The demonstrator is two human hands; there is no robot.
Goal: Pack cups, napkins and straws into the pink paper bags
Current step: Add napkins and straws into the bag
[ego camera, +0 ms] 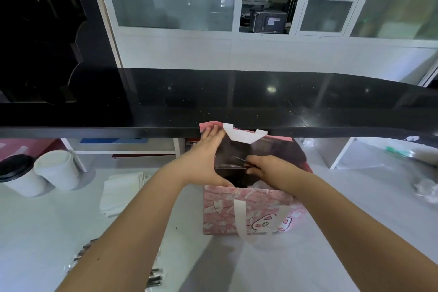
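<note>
Bag [246,211]: pink, upright on the table [355,220], mouth open, just below the black counter [237,97].
My left hand [203,159]: fingers straight and wide, pressed on the bag's left rim.
My right hand [267,168]: in the bag's mouth, pinching a thin dark item [239,160], too blurred to name.
Black-lid cup [19,178], white-lid cup [57,168]: far left, side by side.
Napkins [120,193]: stacked left of the bag.
Straws [154,277]: beside my left arm.

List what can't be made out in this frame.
Head view, pink bag interior: dark, and the left hand and right hand cover its mouth, so the contents are unknown.
Head view, thin dark thing pinched by the right hand: blurred, cannot be named.
Head view, straws: mostly behind the left forearm, cut off by the bottom edge.
</note>
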